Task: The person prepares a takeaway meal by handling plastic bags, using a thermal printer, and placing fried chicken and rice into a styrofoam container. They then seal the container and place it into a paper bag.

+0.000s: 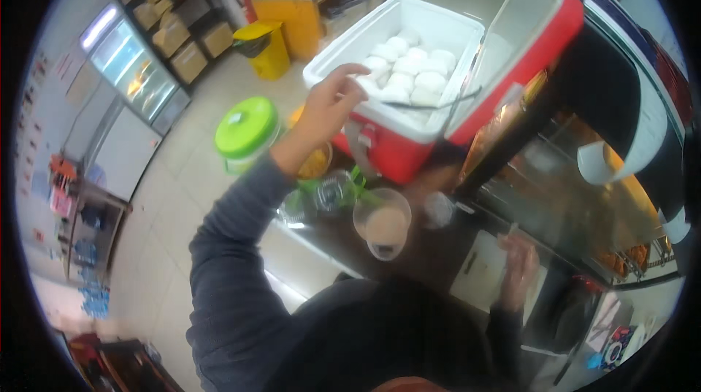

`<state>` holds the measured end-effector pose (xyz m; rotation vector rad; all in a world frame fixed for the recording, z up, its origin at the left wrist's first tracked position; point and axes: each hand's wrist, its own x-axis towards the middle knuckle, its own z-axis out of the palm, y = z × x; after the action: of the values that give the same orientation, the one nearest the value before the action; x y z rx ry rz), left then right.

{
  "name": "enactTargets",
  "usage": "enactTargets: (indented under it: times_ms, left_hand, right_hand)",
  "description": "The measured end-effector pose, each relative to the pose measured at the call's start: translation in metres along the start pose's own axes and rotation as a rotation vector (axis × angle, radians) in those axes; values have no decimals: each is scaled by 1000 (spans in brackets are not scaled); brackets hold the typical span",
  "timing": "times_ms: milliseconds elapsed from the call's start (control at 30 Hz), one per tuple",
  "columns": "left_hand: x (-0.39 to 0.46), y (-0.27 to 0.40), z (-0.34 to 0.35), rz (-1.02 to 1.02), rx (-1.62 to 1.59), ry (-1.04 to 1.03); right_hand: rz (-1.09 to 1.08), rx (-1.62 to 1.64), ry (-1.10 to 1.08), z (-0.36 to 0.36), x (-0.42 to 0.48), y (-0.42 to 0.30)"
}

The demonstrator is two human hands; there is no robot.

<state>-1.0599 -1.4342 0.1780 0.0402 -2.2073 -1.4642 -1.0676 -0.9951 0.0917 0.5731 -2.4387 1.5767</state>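
Several round white bundles [408, 71], apparently wrapped, fill an open red cooler box [391, 148] with a white inner liner. My left hand [335, 97] is over the cooler's near-left rim, thumb and fingers apart, with nothing visible between them. Thin dark tongs [421, 106], or a similar utensil, lie across the cooler's near edge, to the right of that hand. My right hand [519, 268] is blurred above a white cutting board [476, 263]; whether it holds something small is unclear. A dark-handled tool [470, 261], probably a knife, rests on the board.
Clear plastic cups [383, 222] and green-trimmed containers [331, 190] stand on the dark counter. The cooler's lid [526, 47] leans upright beside a warm glass display case [569, 173] with fried food. A green-lidded tub [246, 128] and yellow bin [268, 52] are left.
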Motion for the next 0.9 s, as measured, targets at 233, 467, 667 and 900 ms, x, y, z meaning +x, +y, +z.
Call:
enactTargets:
  times_ms: [233, 467, 667, 900]
  left_hand:
    - [205, -125, 9, 301, 854, -444]
    - [228, -148, 53, -179, 1342, -577]
    - [227, -182, 77, -210, 1449, -477]
    - [257, -185, 30, -120, 973, -652]
  right_hand:
    - [197, -132, 166, 31, -39, -20]
    - [366, -109, 386, 34, -92, -46]
    - [404, -187, 398, 50, -97, -69]
    - [333, -200, 381, 43, -116, -80]
